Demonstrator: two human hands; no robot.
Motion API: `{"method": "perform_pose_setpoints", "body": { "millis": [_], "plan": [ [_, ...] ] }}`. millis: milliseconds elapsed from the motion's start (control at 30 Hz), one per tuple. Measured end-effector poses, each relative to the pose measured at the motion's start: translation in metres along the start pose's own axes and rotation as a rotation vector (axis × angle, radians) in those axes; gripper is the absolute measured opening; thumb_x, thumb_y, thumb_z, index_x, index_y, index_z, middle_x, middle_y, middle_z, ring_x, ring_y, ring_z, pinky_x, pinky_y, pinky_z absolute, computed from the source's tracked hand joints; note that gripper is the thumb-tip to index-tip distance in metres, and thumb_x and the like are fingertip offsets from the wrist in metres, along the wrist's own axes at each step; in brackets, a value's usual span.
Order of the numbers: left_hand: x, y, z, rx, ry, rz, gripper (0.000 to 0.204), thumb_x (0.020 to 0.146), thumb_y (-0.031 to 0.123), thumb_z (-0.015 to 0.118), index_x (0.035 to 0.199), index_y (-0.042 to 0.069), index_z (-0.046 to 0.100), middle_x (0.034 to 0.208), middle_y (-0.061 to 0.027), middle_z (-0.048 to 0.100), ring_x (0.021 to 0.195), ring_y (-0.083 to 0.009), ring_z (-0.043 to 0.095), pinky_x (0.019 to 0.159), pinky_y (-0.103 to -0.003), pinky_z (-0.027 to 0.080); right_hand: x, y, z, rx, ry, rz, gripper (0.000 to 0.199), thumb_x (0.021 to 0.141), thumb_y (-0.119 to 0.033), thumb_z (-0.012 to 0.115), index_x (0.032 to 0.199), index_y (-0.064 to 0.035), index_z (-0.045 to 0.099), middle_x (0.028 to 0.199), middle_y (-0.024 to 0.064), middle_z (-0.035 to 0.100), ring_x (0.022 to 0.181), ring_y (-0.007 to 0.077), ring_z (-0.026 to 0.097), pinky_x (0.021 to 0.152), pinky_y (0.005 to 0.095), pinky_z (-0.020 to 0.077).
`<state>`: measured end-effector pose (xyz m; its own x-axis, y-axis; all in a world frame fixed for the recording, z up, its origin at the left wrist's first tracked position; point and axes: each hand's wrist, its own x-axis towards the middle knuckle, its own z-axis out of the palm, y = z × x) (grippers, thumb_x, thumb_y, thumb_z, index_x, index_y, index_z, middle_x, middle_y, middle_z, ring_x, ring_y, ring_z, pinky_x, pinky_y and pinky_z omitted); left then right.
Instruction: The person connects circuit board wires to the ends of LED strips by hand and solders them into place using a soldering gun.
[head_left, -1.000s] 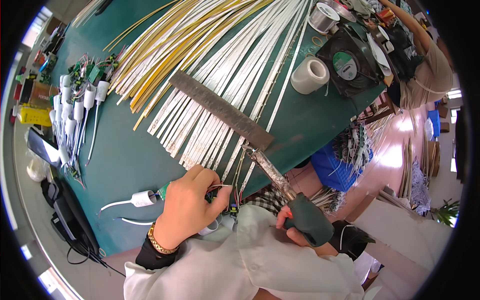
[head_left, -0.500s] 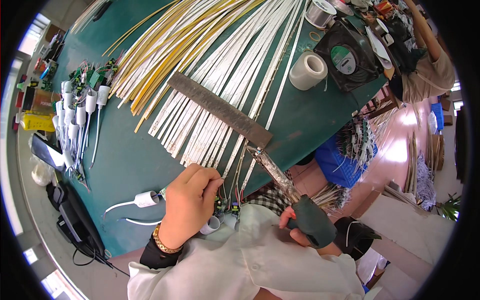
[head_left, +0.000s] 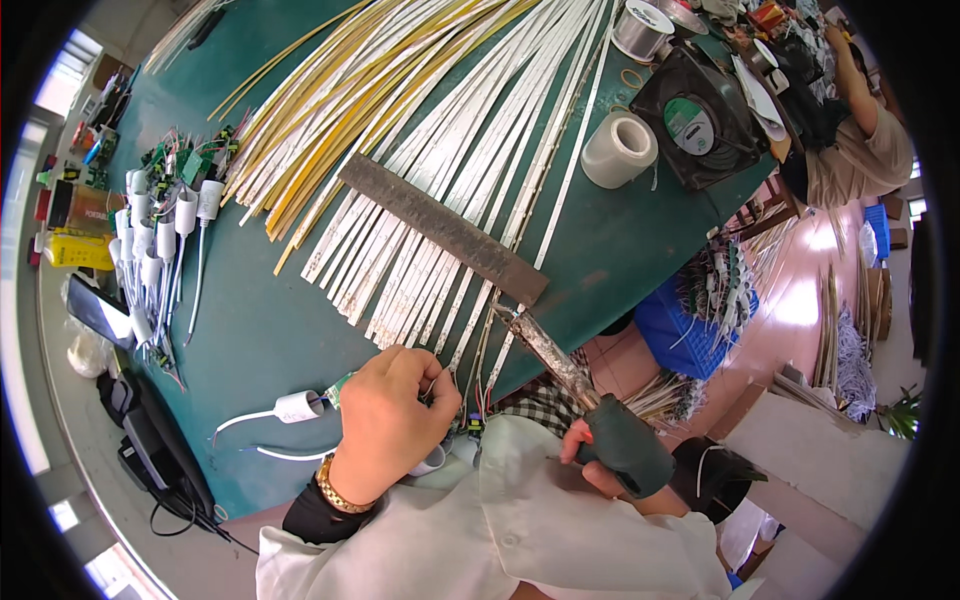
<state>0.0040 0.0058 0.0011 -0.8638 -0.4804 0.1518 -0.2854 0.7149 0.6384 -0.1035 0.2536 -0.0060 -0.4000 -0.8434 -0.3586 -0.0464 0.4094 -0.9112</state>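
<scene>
The right hand (head_left: 600, 478) clamps the green-handled metal soldering iron (head_left: 555, 364), best held steady; left hand (head_left: 395, 412) grip I cannot tell.

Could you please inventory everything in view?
Table: one, green, centre
Thin strips: many, white and yellow, on table
Flat bar: one, dark brown, across strips
Cylinders with cables: cluster, white, table's left
Loose cylinders: at least two, white, lower centre
Circuit boards: several, green, above cluster
Phone: one, dark, far left
Packet: one, yellow, above phone
Cooling fan: one, black, upper right
Hollow roll: one, white, left of fan
Wire spool: one, silver, above roll
Crate: at least one, blue, right of table
Unclear elongated object: one, black, lower left
Co-worker: one, khaki top, far right
Soldering iron: one, dark-handled, tip near bar
Shirt: one, white, bottom centre
Bracelet: one, gold, left wrist
Left hand: one, bare, by strips' near ends
Right hand: one, bare, gripping iron
</scene>
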Motion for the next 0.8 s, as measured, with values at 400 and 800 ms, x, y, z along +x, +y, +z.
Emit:
{"method": "perform_pose_setpoints", "body": {
  "millis": [400, 800],
  "plan": [
    [0.0, -0.005, 0.002, -0.025, 0.006, 0.027, 0.015, 0.066, 0.001, 0.071, 0.07, 0.007, 0.059, 0.062, -0.0043, 0.054, 0.053, -0.0225, 0.055, 0.047, -0.033, 0.044, -0.012, 0.015, -0.004, -0.305, -0.094, -0.173, 0.044, 0.06, -0.025, 0.08, 0.099, -0.0102, 0.066, 0.079, 0.0042, 0.067, 0.063, 0.0263, 0.065, 0.057, 0.0352, 0.0513],
    [0.004, -0.005, 0.001, -0.034, -0.026, 0.012, 0.013, 0.065, 0.0, 0.069, 0.068, 0.007, 0.058, 0.062, -0.0041, 0.054, 0.052, -0.0212, 0.054, 0.046, -0.032, 0.042, -0.015, 0.033, 0.006, -0.31, 0.033, -0.328, 0.048, 0.058, -0.029, 0.084, 0.096, -0.007, 0.065, 0.071, 0.0064, 0.064, 0.058, 0.028, 0.064, 0.052, 0.036, 0.0501]
  ]
}}
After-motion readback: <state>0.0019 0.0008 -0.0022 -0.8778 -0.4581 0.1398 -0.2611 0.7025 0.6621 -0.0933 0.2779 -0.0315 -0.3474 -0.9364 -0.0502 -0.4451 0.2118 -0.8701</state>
